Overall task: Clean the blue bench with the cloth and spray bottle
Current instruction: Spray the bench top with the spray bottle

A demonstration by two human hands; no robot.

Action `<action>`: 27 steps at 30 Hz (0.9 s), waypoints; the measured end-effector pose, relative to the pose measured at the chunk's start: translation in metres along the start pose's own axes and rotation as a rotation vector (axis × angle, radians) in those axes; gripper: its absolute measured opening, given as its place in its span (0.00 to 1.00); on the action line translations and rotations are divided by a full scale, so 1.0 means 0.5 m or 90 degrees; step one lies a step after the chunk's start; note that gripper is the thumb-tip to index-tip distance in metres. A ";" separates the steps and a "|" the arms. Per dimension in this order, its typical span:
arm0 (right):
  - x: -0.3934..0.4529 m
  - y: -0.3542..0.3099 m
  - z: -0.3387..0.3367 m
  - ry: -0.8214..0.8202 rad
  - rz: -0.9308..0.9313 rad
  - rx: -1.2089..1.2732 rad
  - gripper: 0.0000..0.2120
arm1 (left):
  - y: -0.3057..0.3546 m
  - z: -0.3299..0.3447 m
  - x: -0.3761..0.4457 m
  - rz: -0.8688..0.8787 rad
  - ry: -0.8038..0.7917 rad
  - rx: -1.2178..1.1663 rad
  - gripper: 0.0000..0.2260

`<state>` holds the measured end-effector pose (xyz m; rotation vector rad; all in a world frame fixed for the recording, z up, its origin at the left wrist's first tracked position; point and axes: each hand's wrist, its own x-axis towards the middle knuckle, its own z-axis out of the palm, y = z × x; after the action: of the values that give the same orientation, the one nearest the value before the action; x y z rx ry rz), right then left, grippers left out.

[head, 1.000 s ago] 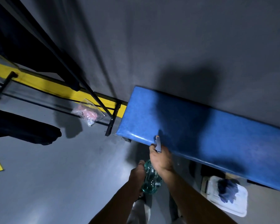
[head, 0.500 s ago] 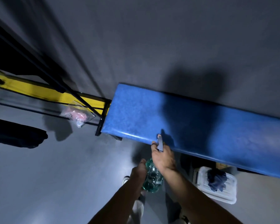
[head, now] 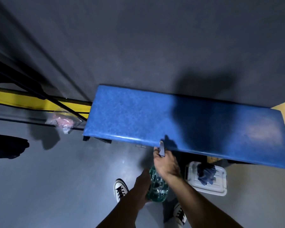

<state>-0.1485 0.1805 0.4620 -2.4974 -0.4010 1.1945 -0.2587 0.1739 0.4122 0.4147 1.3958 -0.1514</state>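
The blue bench stretches from centre to right against a grey wall. Both hands hold a clear green spray bottle just in front of the bench's near edge. My right hand wraps the bottle's top, fingers on the grey spray head, whose nozzle points at the bench. My left hand grips the bottle's lower body from the left. A dark blue cloth lies crumpled on a white lidded box on the floor under the bench.
A black metal rack with a yellow band stands to the left of the bench. A clear bag with pink contents lies by the rack. A dark object lies on the grey floor at far left. My white sneakers show below.
The view has shifted right, so the bench now sits more centred and its right end shows. Both hands stay on the bottle at the bench's near edge.
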 end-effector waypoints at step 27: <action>0.070 0.291 -0.308 0.064 0.070 0.054 0.28 | -0.122 0.389 0.086 0.018 0.037 0.121 0.26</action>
<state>0.0095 0.0348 0.4671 -2.5207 -0.1850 1.0955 -0.0930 0.0519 0.3813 0.5995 1.4366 -0.2518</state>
